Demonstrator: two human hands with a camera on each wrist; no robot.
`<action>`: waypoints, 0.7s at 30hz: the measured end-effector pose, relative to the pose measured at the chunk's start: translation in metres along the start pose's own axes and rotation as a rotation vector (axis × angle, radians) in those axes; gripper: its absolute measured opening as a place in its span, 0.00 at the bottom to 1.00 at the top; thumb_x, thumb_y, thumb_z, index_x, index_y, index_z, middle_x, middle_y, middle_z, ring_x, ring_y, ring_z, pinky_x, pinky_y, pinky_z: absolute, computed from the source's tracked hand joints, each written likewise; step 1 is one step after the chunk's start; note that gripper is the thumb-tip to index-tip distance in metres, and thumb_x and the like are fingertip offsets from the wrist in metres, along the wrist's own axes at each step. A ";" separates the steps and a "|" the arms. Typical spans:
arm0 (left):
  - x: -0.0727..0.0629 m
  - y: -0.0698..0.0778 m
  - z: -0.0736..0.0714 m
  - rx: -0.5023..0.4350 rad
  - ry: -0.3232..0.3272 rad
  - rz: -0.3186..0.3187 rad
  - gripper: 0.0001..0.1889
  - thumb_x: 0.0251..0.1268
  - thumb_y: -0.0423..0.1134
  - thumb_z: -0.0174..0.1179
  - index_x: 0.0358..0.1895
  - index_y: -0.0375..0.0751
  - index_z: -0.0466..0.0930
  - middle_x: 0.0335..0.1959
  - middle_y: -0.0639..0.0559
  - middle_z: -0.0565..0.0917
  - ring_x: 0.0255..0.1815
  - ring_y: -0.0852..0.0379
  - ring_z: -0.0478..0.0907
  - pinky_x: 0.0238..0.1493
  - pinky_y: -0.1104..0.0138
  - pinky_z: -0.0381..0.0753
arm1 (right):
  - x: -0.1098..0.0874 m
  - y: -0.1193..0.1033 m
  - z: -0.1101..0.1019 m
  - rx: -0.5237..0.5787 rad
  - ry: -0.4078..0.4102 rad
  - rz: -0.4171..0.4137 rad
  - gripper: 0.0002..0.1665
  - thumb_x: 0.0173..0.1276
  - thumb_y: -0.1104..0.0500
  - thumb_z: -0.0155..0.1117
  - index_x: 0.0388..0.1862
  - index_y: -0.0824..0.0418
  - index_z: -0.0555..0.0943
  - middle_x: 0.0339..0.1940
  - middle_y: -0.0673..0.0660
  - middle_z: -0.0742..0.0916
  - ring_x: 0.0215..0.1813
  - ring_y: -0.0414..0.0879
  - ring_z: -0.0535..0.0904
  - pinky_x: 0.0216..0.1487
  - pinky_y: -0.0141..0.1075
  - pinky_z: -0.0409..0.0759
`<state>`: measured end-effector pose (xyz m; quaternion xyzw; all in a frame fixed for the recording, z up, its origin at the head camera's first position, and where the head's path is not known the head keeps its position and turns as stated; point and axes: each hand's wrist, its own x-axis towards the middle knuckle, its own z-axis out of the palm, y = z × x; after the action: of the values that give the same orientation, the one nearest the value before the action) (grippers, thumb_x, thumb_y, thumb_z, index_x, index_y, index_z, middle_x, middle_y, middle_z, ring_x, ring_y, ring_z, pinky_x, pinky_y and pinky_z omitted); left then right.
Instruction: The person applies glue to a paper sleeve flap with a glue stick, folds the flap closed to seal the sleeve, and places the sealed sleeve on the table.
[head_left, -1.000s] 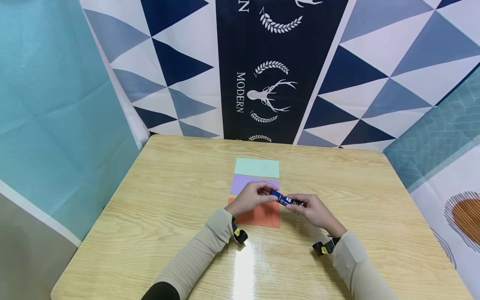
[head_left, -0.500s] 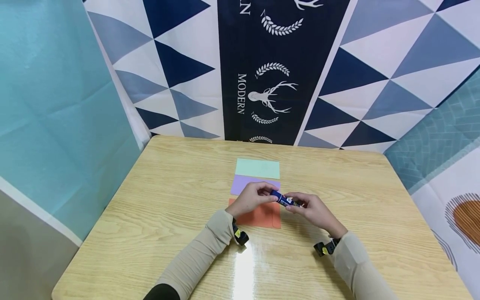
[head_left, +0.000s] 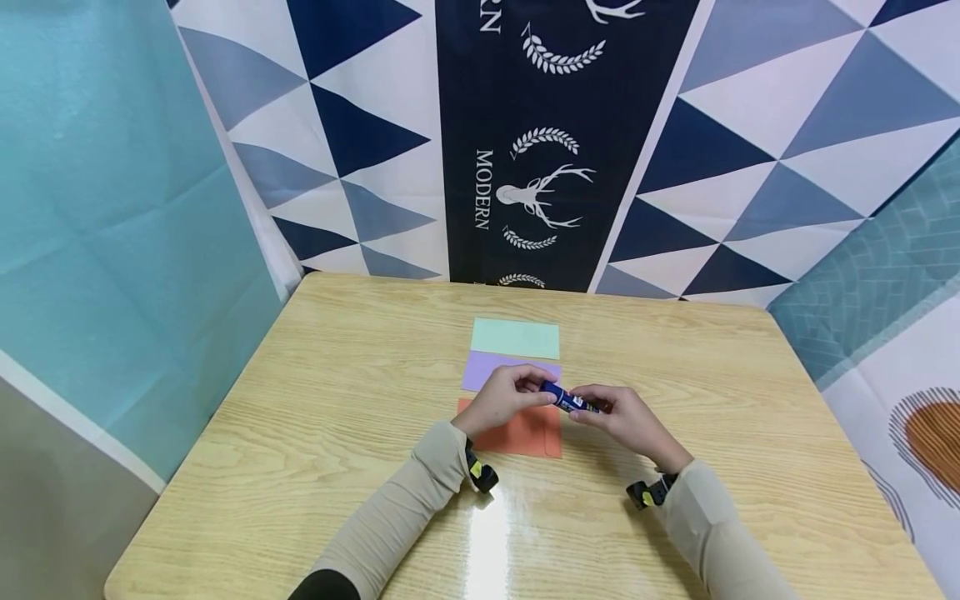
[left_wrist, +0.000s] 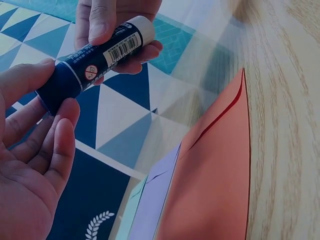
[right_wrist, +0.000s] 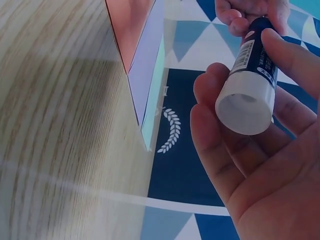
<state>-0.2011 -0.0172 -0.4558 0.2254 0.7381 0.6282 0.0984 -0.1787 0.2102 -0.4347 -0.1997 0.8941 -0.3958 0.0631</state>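
Between both hands is a dark blue glue stick (head_left: 573, 400), held above the table and slightly tilted. Thumb and fingers of my left hand (head_left: 501, 400) pinch its blue cap end (left_wrist: 60, 87). My right hand (head_left: 630, 423) grips the barrel near the white base (right_wrist: 246, 102). The cap appears to be on, as no glue shows. Below the hands lies an orange envelope (head_left: 517, 435), its flap edge visible in the left wrist view. My left hand and forearm cover part of it. Behind it is a purple envelope (head_left: 483, 368), partly hidden by my left hand.
Farthest back in the column lies a mint green envelope (head_left: 515, 337). All three rest on a wood-grain table (head_left: 360, 358). A patterned cloth (head_left: 525, 150) hangs along the table's back edge, and a teal sheet (head_left: 127, 183) hangs at the left.
Both hands stay almost still around the glue stick. My right hand's fingers shift very slightly along its barrel, and the head view tilts a little.
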 end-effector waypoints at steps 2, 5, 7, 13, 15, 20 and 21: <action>0.000 0.000 0.000 0.003 0.004 0.007 0.16 0.61 0.36 0.67 0.51 0.35 0.83 0.40 0.38 0.85 0.34 0.64 0.78 0.37 0.76 0.78 | 0.001 0.000 0.000 -0.002 0.010 -0.017 0.18 0.63 0.56 0.70 0.49 0.63 0.85 0.40 0.58 0.88 0.30 0.38 0.74 0.30 0.30 0.75; 0.000 0.000 0.001 0.009 0.010 0.016 0.16 0.61 0.36 0.67 0.51 0.34 0.82 0.40 0.38 0.85 0.33 0.64 0.78 0.37 0.76 0.78 | 0.001 -0.001 0.000 -0.002 0.015 -0.042 0.16 0.62 0.58 0.71 0.48 0.64 0.86 0.38 0.57 0.88 0.31 0.37 0.77 0.32 0.30 0.79; 0.001 -0.001 0.001 0.017 0.012 0.021 0.17 0.61 0.35 0.67 0.52 0.33 0.82 0.41 0.38 0.85 0.33 0.65 0.77 0.37 0.76 0.78 | 0.002 -0.001 0.001 -0.001 0.014 -0.057 0.16 0.61 0.59 0.71 0.47 0.65 0.86 0.37 0.57 0.88 0.32 0.37 0.79 0.32 0.31 0.81; 0.001 -0.002 0.000 0.024 0.018 0.030 0.17 0.61 0.35 0.67 0.52 0.32 0.82 0.41 0.38 0.85 0.33 0.66 0.77 0.37 0.76 0.78 | 0.003 -0.002 0.001 0.004 0.010 -0.069 0.16 0.61 0.60 0.71 0.47 0.66 0.86 0.35 0.56 0.87 0.29 0.40 0.79 0.29 0.31 0.81; 0.001 -0.002 -0.001 0.017 0.020 0.031 0.17 0.61 0.35 0.67 0.52 0.32 0.82 0.41 0.38 0.85 0.33 0.66 0.78 0.37 0.75 0.78 | 0.003 -0.003 0.001 0.005 0.010 -0.071 0.16 0.61 0.60 0.71 0.47 0.65 0.86 0.35 0.56 0.87 0.29 0.40 0.79 0.30 0.31 0.80; 0.000 -0.002 -0.003 -0.009 0.025 0.034 0.17 0.62 0.34 0.66 0.52 0.30 0.81 0.42 0.38 0.84 0.34 0.64 0.78 0.38 0.75 0.79 | 0.004 -0.002 0.001 0.005 0.018 -0.083 0.16 0.61 0.60 0.72 0.46 0.65 0.86 0.36 0.56 0.87 0.30 0.38 0.78 0.31 0.31 0.81; 0.000 -0.002 -0.004 -0.014 0.024 0.036 0.17 0.62 0.34 0.66 0.52 0.30 0.81 0.43 0.37 0.84 0.34 0.64 0.79 0.38 0.75 0.79 | 0.004 -0.002 0.001 0.004 0.021 -0.083 0.16 0.61 0.60 0.72 0.46 0.65 0.86 0.36 0.56 0.87 0.30 0.38 0.78 0.31 0.31 0.80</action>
<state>-0.2027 -0.0206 -0.4569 0.2305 0.7307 0.6376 0.0796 -0.1812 0.2065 -0.4340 -0.2323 0.8848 -0.4022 0.0374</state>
